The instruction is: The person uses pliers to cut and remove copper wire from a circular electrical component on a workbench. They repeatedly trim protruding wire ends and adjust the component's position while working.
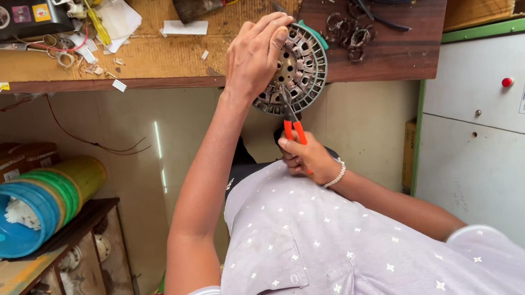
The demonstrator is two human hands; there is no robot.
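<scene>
Round grey slotted metal motor core [298, 71] sits at edge of brown wooden workbench [394, 49]. Our left hand [256, 54] clamps its rim; right hand [306, 158] grips orange-handled pliers [292, 122] below bench edge. We judge core heavy, stiff; hold rim.

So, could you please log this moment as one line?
left hand: grips round metal motor core | right hand: holds orange-handled pliers, tips at core | workbench behind
</scene>
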